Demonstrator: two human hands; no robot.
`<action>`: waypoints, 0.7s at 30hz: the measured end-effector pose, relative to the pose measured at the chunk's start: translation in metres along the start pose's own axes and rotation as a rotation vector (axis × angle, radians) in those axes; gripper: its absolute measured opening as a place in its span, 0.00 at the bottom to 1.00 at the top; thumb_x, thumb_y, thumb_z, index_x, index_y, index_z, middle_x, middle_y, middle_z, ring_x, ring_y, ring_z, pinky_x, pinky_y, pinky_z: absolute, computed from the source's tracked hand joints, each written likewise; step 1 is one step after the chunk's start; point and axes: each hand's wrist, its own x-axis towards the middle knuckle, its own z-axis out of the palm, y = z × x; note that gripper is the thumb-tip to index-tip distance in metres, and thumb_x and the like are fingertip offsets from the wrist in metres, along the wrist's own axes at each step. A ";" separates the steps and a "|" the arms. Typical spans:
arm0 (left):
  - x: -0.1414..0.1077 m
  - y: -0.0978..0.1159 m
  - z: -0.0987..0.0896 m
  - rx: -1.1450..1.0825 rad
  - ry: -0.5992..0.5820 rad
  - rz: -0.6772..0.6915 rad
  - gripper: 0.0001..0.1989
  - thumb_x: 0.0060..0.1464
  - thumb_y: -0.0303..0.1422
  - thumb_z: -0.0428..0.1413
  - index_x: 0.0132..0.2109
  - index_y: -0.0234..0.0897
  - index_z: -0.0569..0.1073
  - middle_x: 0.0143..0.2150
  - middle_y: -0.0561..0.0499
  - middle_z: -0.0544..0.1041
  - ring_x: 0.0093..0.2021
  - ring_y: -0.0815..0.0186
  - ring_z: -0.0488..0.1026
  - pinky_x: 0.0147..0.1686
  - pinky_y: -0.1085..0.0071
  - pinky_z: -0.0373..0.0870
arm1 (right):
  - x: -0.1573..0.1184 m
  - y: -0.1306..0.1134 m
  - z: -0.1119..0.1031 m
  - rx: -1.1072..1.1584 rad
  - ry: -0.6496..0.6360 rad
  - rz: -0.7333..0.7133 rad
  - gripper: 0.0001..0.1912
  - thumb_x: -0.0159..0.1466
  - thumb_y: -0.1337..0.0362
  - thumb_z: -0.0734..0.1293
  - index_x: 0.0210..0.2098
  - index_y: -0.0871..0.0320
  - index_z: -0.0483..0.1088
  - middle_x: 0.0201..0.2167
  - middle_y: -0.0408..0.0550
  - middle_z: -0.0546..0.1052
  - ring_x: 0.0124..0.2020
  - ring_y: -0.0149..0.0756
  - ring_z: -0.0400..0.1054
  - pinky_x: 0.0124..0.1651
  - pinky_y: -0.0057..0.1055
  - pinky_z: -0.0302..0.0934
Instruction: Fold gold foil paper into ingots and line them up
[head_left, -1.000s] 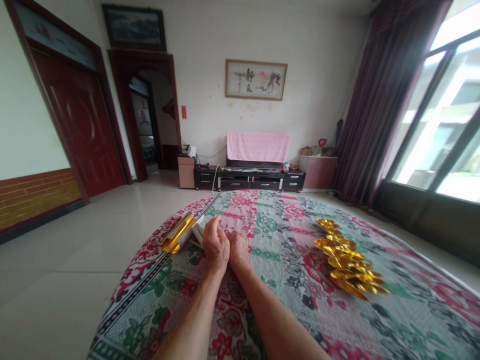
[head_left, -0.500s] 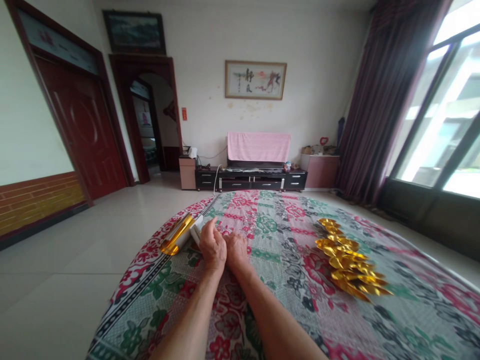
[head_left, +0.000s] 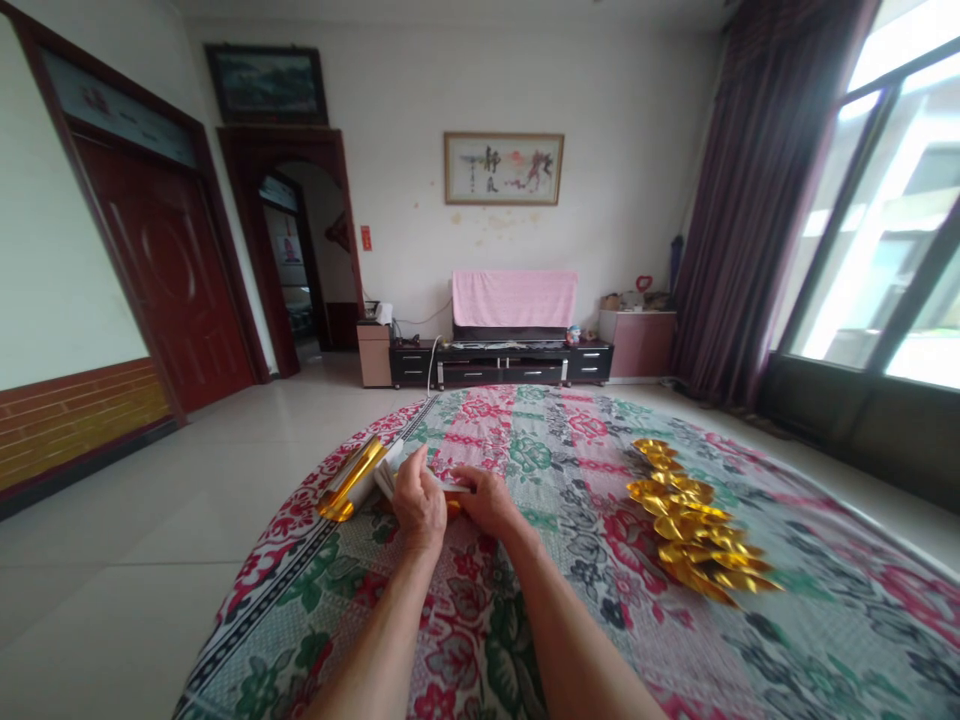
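Between my two hands is a piece of gold foil paper [head_left: 454, 509] with a pale upper face, mostly hidden by the fingers. My left hand [head_left: 420, 505] is closed round its left part, fingers pointing up and away. The right end is pinched by my right hand [head_left: 489, 500], its fingertips toward the left. Just left of my left hand lies some white paper [head_left: 385, 474], partly covered by it. Beside that, a curled gold sheet [head_left: 352, 482] with a whitish side rests near the cloth's left edge.
A row of folded gold foil pieces [head_left: 694, 510] runs along the right of the flowered tablecloth [head_left: 525, 610]. Beyond the table stands a black TV cabinet [head_left: 502, 372] with a pink cloth [head_left: 514, 298] above it. Pale floor tiles [head_left: 135, 560] lie at left.
My right hand has turned and shifted slightly right, away from the left hand, so the paper between them now shows. My view has tilted up a little.
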 end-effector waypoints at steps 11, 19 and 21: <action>-0.002 0.013 0.000 0.004 -0.068 0.213 0.17 0.55 0.24 0.42 0.48 0.34 0.71 0.44 0.42 0.76 0.45 0.61 0.72 0.47 0.61 0.69 | 0.012 0.024 -0.012 0.452 0.376 0.208 0.24 0.49 0.63 0.62 0.45 0.62 0.71 0.32 0.47 0.77 0.28 0.34 0.69 0.31 0.27 0.64; -0.012 0.024 0.007 -0.028 -0.163 0.270 0.19 0.55 0.24 0.42 0.52 0.30 0.68 0.47 0.38 0.73 0.49 0.60 0.70 0.50 0.61 0.67 | 0.015 0.034 -0.018 0.394 0.487 0.234 0.30 0.49 0.63 0.58 0.52 0.65 0.65 0.32 0.48 0.75 0.28 0.33 0.68 0.29 0.27 0.63; -0.015 0.024 0.009 -0.031 -0.202 0.251 0.19 0.55 0.25 0.43 0.53 0.31 0.66 0.48 0.38 0.73 0.49 0.60 0.70 0.50 0.61 0.67 | 0.012 0.036 -0.022 0.352 0.500 0.241 0.30 0.49 0.62 0.58 0.51 0.65 0.66 0.30 0.47 0.75 0.27 0.33 0.67 0.29 0.27 0.63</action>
